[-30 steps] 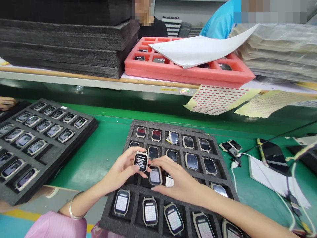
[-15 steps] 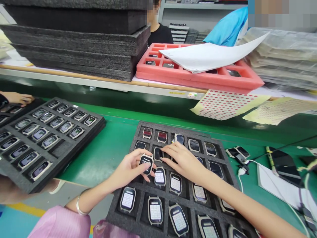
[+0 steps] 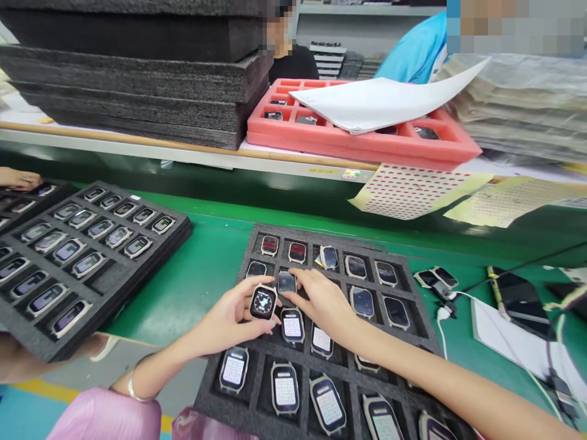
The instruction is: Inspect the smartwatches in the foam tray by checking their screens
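A smartwatch body (image 3: 263,302) without a strap is held by its edges in my left hand (image 3: 236,313), its screen lit with a dial face. Close to its right, my right hand (image 3: 323,300) grips another smartwatch (image 3: 287,282) between thumb and fingers; that screen is dark. Both hands are above the black foam tray (image 3: 260,391), whose pockets hold several more watches. Those in the near rows show white lit screens, such as the watch (image 3: 285,387) below my hands. Farther back the screens are dark or reddish.
A second foam tray of watches (image 3: 151,260) lies to the left, with a co-worker's hand (image 3: 21,178) beyond it. Cables (image 3: 444,315) and a black phone-like device (image 3: 520,302) are at right. On the shelf are stacked black foam (image 3: 137,91) and a red foam tray (image 3: 358,150).
The left-hand watch's screen has changed from text to a dial face. My right hand has closed on the dark watch, which has come up towards the left-hand one.
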`<state>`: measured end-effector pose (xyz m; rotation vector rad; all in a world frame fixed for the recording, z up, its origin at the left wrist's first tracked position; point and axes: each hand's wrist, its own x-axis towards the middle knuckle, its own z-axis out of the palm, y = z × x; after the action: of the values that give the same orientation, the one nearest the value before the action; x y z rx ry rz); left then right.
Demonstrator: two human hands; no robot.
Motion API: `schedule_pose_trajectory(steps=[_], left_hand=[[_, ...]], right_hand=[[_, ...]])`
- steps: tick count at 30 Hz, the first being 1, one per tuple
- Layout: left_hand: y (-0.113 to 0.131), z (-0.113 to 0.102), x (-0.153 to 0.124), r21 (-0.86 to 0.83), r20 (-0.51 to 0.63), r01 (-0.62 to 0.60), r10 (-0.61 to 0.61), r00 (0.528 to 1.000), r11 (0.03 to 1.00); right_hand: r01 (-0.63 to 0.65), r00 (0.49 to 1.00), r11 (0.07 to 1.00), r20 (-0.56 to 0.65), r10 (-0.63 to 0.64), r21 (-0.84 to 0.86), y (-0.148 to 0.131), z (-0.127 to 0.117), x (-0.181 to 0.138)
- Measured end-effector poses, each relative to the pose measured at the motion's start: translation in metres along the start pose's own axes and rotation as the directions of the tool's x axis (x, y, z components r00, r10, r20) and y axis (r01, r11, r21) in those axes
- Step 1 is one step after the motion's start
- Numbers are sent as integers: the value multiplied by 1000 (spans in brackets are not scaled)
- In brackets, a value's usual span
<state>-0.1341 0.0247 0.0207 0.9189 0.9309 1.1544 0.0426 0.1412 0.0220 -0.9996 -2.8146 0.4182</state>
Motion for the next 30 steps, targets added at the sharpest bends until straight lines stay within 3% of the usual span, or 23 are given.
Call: schedule_pose_trajectory(steps=[5, 8, 12, 15, 18, 24, 26, 30], left_hand=[[-4, -5, 0, 52, -25, -33, 34, 999, 998], [-6, -3, 5, 97, -51, -54, 59, 997, 994], [3, 5, 13, 161, -101, -102, 120, 988, 982], [13, 11, 20, 194, -130, -138, 165, 978, 971], [14, 17, 29, 196, -143, -146, 175, 974, 970], [-9, 19, 42, 167, -116, -56, 76, 990, 984], [-13, 17, 43, 158, -128, -33, 54, 990, 987], [-14, 14, 41, 162, -139, -31, 54, 989, 986]], right_hand=[[-27, 999, 980, -33, 34, 198, 1, 2, 4], [-60, 995, 906, -44, 86, 420, 3, 4, 9], [-42, 999, 803, 6, 47, 594, 8, -8, 11], [-51, 999, 513, 41, 30, 857, 13, -24, 6], [-144, 990, 211, 139, 36, 967, 20, -33, -2], [-261, 965, -97, 260, -19, 961, 30, -30, -15], [-290, 957, -124, 284, -66, 949, 30, -29, -15], [-309, 946, -25, 305, -111, 951, 32, -30, -16]])
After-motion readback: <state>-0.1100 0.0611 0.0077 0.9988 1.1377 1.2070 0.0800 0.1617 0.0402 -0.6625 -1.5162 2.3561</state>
